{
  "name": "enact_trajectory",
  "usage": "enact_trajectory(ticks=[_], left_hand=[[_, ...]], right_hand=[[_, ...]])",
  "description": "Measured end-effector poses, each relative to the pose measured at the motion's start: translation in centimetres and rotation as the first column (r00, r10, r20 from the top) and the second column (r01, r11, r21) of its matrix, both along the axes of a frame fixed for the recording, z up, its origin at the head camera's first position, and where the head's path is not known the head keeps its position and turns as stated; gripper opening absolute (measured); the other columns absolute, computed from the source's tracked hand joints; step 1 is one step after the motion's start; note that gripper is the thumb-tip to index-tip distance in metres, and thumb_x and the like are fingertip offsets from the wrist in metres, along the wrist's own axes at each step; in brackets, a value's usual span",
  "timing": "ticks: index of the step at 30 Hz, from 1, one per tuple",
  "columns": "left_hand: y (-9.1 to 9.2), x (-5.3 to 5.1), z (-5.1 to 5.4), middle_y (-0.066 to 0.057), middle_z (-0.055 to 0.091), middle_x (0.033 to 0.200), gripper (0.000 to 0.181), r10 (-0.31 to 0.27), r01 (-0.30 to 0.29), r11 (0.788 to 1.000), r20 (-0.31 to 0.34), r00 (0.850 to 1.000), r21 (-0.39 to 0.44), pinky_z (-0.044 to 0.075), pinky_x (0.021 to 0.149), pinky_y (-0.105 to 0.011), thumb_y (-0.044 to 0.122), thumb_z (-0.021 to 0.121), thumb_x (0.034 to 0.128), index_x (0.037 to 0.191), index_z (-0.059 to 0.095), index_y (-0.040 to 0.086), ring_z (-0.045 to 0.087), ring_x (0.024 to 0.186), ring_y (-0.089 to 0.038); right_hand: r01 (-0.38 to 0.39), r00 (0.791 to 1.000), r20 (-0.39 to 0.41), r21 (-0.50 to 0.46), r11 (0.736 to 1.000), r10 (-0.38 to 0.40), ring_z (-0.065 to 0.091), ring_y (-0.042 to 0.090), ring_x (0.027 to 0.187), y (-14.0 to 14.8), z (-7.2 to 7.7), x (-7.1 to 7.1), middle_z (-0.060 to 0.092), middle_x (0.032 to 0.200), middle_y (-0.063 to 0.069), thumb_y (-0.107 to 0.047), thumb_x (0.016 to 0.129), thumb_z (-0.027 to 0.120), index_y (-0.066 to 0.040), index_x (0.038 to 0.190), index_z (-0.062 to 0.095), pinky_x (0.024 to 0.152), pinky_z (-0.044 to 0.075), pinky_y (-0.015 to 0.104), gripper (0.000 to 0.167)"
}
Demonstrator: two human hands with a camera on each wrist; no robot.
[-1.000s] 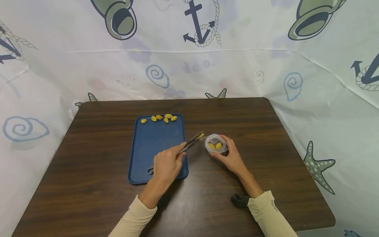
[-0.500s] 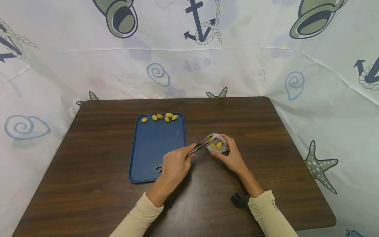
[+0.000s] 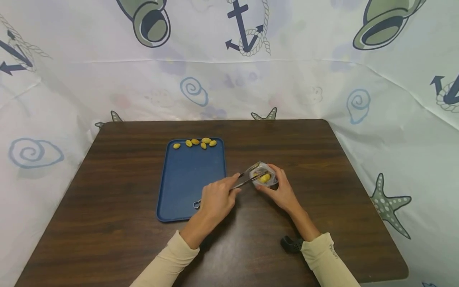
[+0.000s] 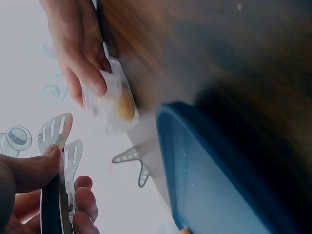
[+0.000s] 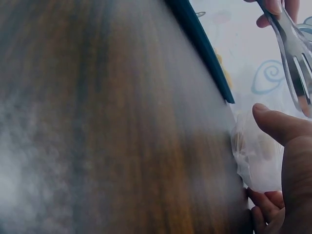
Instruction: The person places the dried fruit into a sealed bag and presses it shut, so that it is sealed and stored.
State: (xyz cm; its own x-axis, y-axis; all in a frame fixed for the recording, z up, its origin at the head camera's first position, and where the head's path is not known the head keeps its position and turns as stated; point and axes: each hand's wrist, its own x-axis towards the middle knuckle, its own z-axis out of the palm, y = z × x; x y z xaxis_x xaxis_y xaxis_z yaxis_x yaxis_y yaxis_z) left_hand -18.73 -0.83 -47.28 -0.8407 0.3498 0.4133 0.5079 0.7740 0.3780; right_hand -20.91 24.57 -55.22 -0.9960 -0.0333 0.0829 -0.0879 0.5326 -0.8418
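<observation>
The left hand grips metal tongs, spread at a plastic bag holding yellow pieces; the right hand pinches the bag.

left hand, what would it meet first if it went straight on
Likely the clear bag in the right hand: the tongs in the left hand point over its mouth in the head view, though depth is unclear.

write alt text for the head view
A right hand grips a translucent plastic bag of oval yellow pieces while the left hand holds open metal tongs over it. Six more lie on a rectangular blue tray on a brown table.
</observation>
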Motion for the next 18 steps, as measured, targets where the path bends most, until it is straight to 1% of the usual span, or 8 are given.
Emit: enact_trajectory(ticks=[3, 7, 9, 12, 18], left_hand=[[-0.6, -0.1, 0.2, -0.004, 0.079, 0.118, 0.044, 0.022, -0.022, 1.000, -0.002, 1.000, -0.006, 0.056, 0.055, -0.043, 0.026, 0.080, 0.0908, 0.133, 0.071, 0.016, 0.076, 0.075, -0.027], [-1.4, -0.5, 0.5, -0.006, 0.078, 0.118, 0.045, 0.049, -0.049, 0.999, 0.013, 0.999, -0.010, 0.049, 0.047, -0.036, 0.026, 0.079, 0.0917, 0.135, 0.070, 0.016, 0.070, 0.062, -0.022], [-1.9, -0.7, 0.6, -0.006, 0.078, 0.118, 0.045, 0.063, -0.063, 0.998, 0.022, 0.998, -0.008, 0.047, 0.046, -0.035, 0.026, 0.078, 0.0925, 0.135, 0.070, 0.016, 0.069, 0.061, -0.022], [-2.5, -1.2, 0.7, -0.006, 0.079, 0.118, 0.045, 0.091, -0.091, 0.996, 0.025, 0.996, -0.011, 0.049, 0.048, -0.037, 0.026, 0.078, 0.0928, 0.136, 0.070, 0.016, 0.072, 0.066, -0.024], [-3.6, -2.0, 0.8, -0.009, 0.078, 0.120, 0.045, 0.137, -0.137, 0.991, 0.034, 0.990, -0.004, 0.051, 0.049, -0.041, 0.025, 0.078, 0.0927, 0.136, 0.070, 0.015, 0.073, 0.068, -0.028]], right_hand=[[0.002, 1.000, 0.005, 0.006, 1.000, -0.002, 0.051, 0.028, 0.125, 0.0, 0.1, 0.0, 0.047, 0.145, 0.008, -0.039, 0.086, 0.084, -0.028, 0.157, 0.038, 0.106, 0.040, 0.055, 0.086], [0.006, 1.000, 0.016, 0.008, 1.000, -0.006, 0.051, 0.027, 0.123, 0.1, 0.1, 0.1, 0.047, 0.144, 0.008, -0.041, 0.086, 0.084, -0.029, 0.157, 0.038, 0.106, 0.040, 0.054, 0.086], [0.007, 1.000, 0.017, 0.004, 1.000, -0.007, 0.051, 0.028, 0.124, 0.1, 0.1, 0.1, 0.047, 0.144, 0.008, -0.041, 0.085, 0.084, -0.029, 0.157, 0.038, 0.106, 0.040, 0.054, 0.086], [0.007, 1.000, 0.022, -0.009, 1.000, -0.007, 0.050, 0.029, 0.123, 0.1, 0.3, 0.2, 0.047, 0.143, 0.009, -0.039, 0.085, 0.085, -0.029, 0.156, 0.039, 0.106, 0.039, 0.054, 0.086], [-0.002, 1.000, 0.025, -0.012, 1.000, 0.002, 0.050, 0.028, 0.123, 0.1, 0.3, 0.1, 0.047, 0.143, 0.009, -0.039, 0.085, 0.084, -0.028, 0.156, 0.038, 0.107, 0.039, 0.053, 0.085]])
